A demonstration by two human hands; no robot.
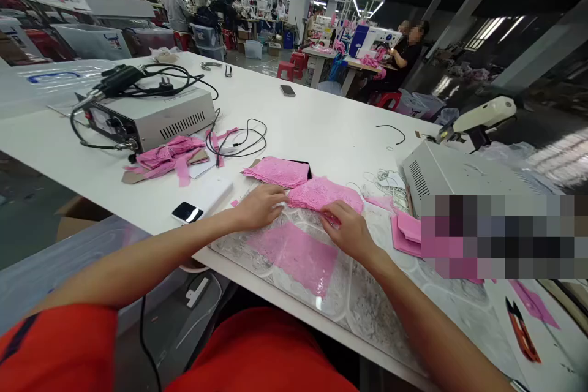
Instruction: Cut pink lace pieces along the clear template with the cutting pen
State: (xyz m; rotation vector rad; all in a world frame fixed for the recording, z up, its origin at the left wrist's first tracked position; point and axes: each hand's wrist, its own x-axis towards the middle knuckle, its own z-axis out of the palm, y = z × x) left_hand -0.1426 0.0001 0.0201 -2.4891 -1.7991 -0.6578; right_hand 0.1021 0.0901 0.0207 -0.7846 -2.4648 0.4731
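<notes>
Head view: pink lace stack (324, 194) lying by the mat's (367, 300) far edge.
Half-curled left hand (260, 207) and right hand (348, 229) are touching it, grips unclear; probably soft, light, needing edge pinches.

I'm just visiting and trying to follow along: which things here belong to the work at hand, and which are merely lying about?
Likely in the work:
stacked pink lace-like pieces
flat, sheer pink sheet

Seemingly just lying about:
dark-screened rectangular phone
grey slotted metal box
orange-handled black snips
</notes>
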